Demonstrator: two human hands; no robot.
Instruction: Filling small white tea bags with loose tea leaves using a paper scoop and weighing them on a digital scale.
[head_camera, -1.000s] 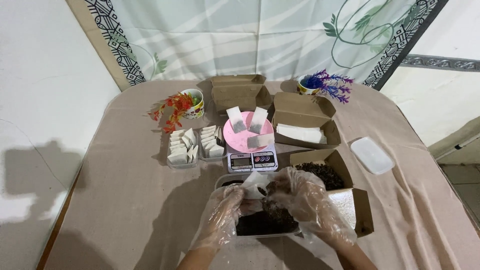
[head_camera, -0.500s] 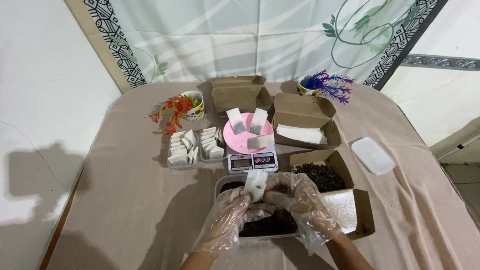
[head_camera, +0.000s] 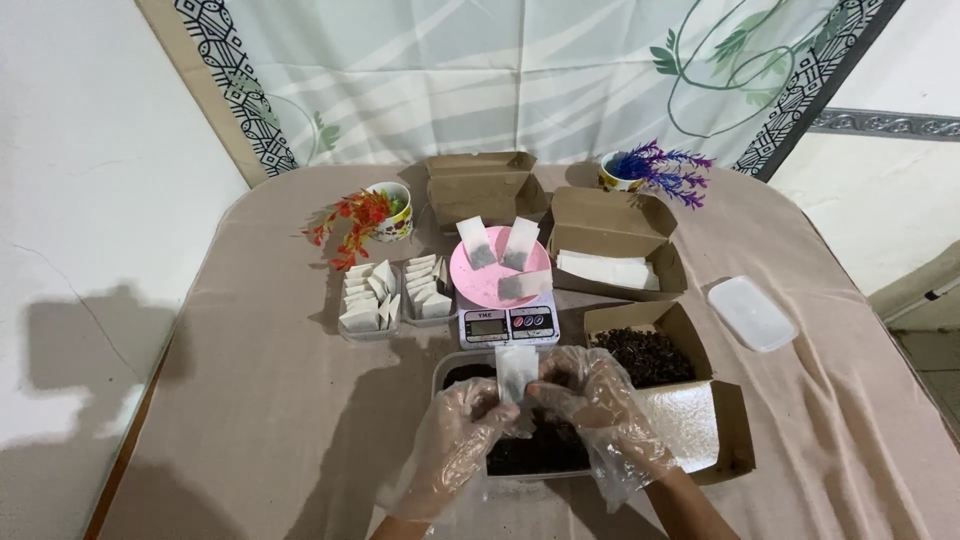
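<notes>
I see both gloved hands pinching one white sachet (head_camera: 517, 374) over the tray (head_camera: 455, 368).

My left hand (head_camera: 455, 440) grips the sachet's lower left edge and my right hand (head_camera: 590, 405) its right edge, fingers closed on it; it stands upright between them, at 12 o'clock from the wrists. I think it is empty, though the gloves blur the bottom. The scale (head_camera: 505, 322) sits just beyond at 12, three sachets on its pink pan (head_camera: 490, 280). A box (head_camera: 650, 355) of dark leaf lies at 2 o'clock.
</notes>
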